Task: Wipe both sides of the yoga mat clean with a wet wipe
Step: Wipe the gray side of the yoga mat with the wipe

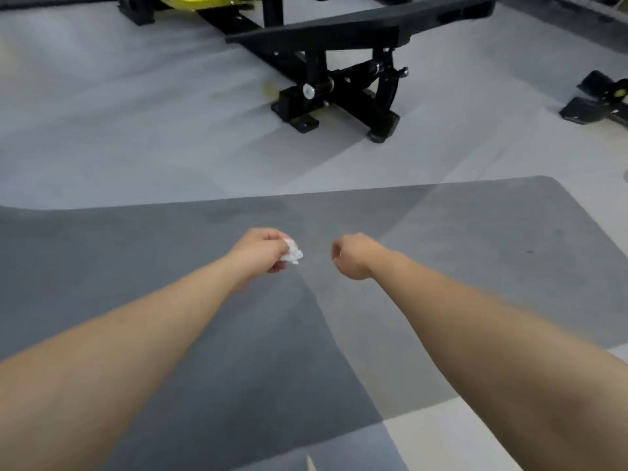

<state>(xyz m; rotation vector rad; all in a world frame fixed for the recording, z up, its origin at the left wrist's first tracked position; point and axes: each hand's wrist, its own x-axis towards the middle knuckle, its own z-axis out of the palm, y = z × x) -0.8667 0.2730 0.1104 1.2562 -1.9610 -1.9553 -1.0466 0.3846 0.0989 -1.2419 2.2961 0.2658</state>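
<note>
A grey yoga mat (475, 239) lies flat on the pale floor and fills the lower part of the view. My left hand (261, 249) is stretched out over the middle of the mat and grips a crumpled white wet wipe (293, 253), which sticks out to the right of its fingers. My right hand (353, 254) hovers a short way to the right of the wipe, fingers curled, holding nothing. Both forearms reach in from the bottom corners.
A black exercise machine frame (339, 93) with a yellow part (197, 1) stands on the floor beyond the mat's far edge. Another black piece of equipment (601, 100) sits at the right edge. Pale floor surrounds the mat.
</note>
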